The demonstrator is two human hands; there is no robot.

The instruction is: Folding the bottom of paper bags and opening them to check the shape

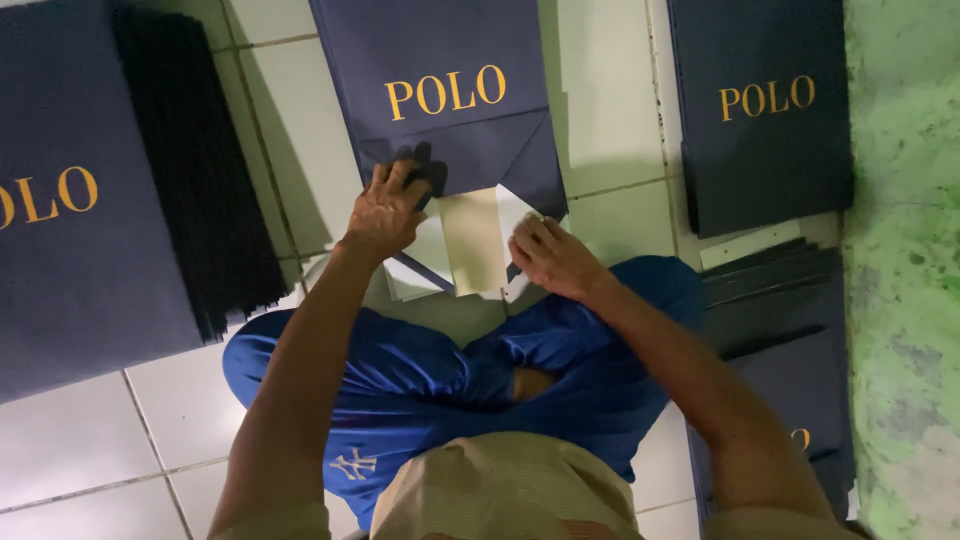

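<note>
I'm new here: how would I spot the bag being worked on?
Start at the white tiled floor, then find the seated person's blue-trousered knees. Just ahead lies one navy paper bag, under the left hand and right hand. Unlike the stacked bags, its bottom is folded open, showing pale card.

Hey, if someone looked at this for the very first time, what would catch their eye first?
Most likely the dark blue paper bag with gold lettering lying flat on the white tiled floor at top centre. The left hand presses on its folded bottom, and the right hand rests beside a beige card insert there. Next come the stacks of matching bags: a big one at the left and others at the right.
</note>
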